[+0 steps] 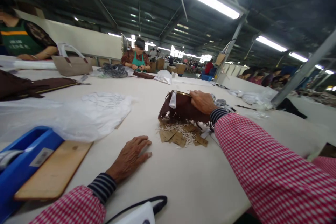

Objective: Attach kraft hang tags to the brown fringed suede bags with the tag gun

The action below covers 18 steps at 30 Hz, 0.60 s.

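My right hand point(203, 102) grips the top edge of a dark brown fringed bag point(185, 107), its fingers closed on the side near the metal-coloured zip. White wrapping hangs from the bag's top left. Just below the bag lies a pile of brown paper tags point(178, 137) with white strings, partly covered by the fringe. My left hand point(130, 157) rests palm down on the white table point(178, 182), left of the tags, fingers apart and holding nothing.
At the left are a blue tape dispenser point(28, 161), a gold phone point(55, 171) and white plastic sheeting point(99, 112). A white device point(140, 215) with a black cable sits at the front edge. Beyond are a beige handbag point(73, 65) and two people in green aprons.
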Each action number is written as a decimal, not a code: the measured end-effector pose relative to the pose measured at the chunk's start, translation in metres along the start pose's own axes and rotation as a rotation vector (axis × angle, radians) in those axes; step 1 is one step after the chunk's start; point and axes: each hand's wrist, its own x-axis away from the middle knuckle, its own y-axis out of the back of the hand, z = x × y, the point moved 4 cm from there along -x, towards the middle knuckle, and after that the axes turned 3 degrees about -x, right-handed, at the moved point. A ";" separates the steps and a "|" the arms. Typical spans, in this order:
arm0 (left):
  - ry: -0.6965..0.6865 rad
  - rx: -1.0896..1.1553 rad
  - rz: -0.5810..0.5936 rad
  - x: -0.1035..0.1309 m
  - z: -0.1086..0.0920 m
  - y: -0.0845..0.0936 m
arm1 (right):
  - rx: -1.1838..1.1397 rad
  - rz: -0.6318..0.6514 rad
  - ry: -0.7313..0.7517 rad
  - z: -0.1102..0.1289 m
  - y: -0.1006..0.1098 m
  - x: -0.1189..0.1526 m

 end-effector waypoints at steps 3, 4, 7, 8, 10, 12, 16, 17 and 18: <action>-0.002 0.004 -0.008 0.000 0.002 -0.002 | -0.029 -0.009 -0.054 -0.009 0.035 -0.013; -0.006 0.006 -0.014 0.000 0.003 -0.003 | -0.048 -0.012 -0.073 -0.011 0.048 -0.014; -0.025 0.012 -0.047 0.000 0.005 -0.006 | -0.171 -0.040 -0.108 -0.018 0.082 -0.009; -0.030 0.013 -0.063 0.000 0.006 -0.007 | -0.239 -0.056 -0.113 -0.020 0.092 -0.005; -0.038 0.010 -0.106 0.000 0.008 -0.008 | -0.416 -0.074 -0.118 -0.023 0.107 0.006; -0.044 0.004 -0.170 0.001 0.010 -0.007 | -0.624 -0.059 -0.123 -0.024 0.117 0.021; -0.017 0.042 -0.259 0.001 0.009 0.008 | -0.938 0.003 -0.049 -0.022 0.132 0.055; -0.005 0.070 -0.285 0.000 0.005 0.017 | -0.976 0.028 -0.015 -0.020 0.136 0.064; 0.008 0.104 -0.324 -0.001 0.000 0.027 | -1.008 0.061 0.020 -0.018 0.139 0.072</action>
